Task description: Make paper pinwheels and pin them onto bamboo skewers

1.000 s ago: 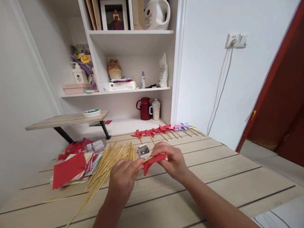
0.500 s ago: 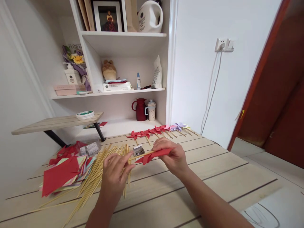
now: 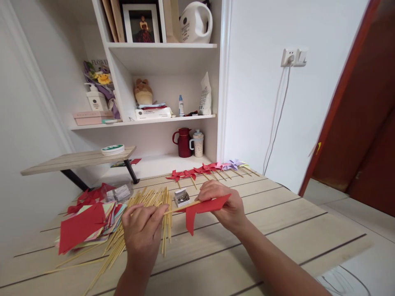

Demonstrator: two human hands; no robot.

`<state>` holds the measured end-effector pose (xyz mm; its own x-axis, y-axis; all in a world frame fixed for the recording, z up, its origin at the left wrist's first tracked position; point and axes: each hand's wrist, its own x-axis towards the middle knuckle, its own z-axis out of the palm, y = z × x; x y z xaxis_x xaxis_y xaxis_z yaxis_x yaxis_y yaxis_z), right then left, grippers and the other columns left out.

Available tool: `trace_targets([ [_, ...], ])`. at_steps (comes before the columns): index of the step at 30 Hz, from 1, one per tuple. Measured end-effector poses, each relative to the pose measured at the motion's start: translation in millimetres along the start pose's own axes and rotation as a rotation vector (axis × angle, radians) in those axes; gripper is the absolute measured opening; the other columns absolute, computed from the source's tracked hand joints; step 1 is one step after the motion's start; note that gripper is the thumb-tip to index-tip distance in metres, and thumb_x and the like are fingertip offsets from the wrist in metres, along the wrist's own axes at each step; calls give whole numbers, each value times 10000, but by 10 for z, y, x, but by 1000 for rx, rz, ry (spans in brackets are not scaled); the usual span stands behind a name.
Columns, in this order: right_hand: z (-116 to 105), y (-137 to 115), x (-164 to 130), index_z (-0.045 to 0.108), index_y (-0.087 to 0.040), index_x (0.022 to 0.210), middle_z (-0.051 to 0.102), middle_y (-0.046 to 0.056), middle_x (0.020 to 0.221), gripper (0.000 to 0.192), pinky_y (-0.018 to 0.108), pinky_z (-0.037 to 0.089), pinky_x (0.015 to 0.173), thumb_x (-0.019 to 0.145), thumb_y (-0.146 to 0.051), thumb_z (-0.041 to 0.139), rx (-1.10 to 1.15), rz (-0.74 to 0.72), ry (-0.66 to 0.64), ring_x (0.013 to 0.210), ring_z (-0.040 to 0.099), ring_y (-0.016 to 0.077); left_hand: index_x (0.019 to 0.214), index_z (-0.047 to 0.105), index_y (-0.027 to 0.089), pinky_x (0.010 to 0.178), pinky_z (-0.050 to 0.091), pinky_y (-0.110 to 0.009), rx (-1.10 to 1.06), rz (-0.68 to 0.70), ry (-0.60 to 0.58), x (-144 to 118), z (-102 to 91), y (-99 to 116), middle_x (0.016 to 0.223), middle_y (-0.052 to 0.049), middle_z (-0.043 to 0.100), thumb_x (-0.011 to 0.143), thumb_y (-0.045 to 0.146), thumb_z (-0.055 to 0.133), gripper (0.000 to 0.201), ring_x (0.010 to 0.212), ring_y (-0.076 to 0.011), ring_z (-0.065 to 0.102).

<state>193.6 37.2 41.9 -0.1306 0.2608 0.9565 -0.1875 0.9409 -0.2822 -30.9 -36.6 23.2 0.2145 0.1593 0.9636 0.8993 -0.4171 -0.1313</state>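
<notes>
My left hand (image 3: 145,228) is closed round one end of a thin wooden stick (image 3: 179,209), just above the loose sticks. At the stick's other end, my right hand (image 3: 221,204) pinches a folded red paper pinwheel (image 3: 203,206) against it. One red blade hangs down below the stick; how paper and stick are joined is hidden by the fingers. Beyond the held stick stands a small open box (image 3: 182,198) of shiny metal pins. Many loose wooden sticks (image 3: 151,199) lie beside and under my left hand.
A stack of coloured paper sheets (image 3: 82,228) lies on the left of the slatted table (image 3: 197,263), by a clear plastic box (image 3: 119,192). Several pinwheels on sticks (image 3: 210,167) line the far edge. A small raised shelf (image 3: 77,160) stands at the back left.
My left hand has shifted left and its fingers have closed on the stick's end. The red paper in my right hand has turned, so a blade now hangs down.
</notes>
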Motion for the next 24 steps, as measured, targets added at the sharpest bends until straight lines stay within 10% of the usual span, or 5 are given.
trace_targets([
  [24, -16, 11, 17, 743, -232, 968, 760, 64, 802, 71, 380, 568, 693, 901, -217, 727, -32, -64, -34, 743, 675, 203, 1008, 710, 194, 859, 418, -394, 89, 59, 7, 1, 16, -11, 801, -20, 727, 938, 86, 634, 150, 715, -159, 654],
])
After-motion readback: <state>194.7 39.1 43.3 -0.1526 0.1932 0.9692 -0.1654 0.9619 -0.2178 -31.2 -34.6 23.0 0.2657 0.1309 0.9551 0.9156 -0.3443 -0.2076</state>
